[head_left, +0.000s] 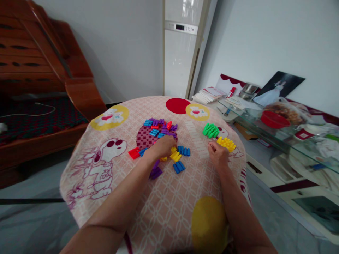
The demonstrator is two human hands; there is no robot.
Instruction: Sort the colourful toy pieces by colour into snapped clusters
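My left hand (164,145) reaches down into a loose spread of small plastic pieces, its fingers curled and partly hidden, so what they grip cannot be made out. Around it lie purple pieces (155,173), yellow pieces (175,155), blue pieces (179,167) and red pieces (134,153). My right hand (219,153) is closed in a pinch just above the cloth; anything in it is too small to name. Close by it sit a block of green pieces (210,130) and a block of yellow pieces (226,144), each packed in rows.
A patterned tablecloth (169,201) covers the round table. To the right stands a glass-topped cabinet (299,146) bearing papers (208,95), a red bowl (275,120) and a photo (280,86). A wooden bench (79,95) is at the left, and a tall white cabinet unit (177,60) stands behind.
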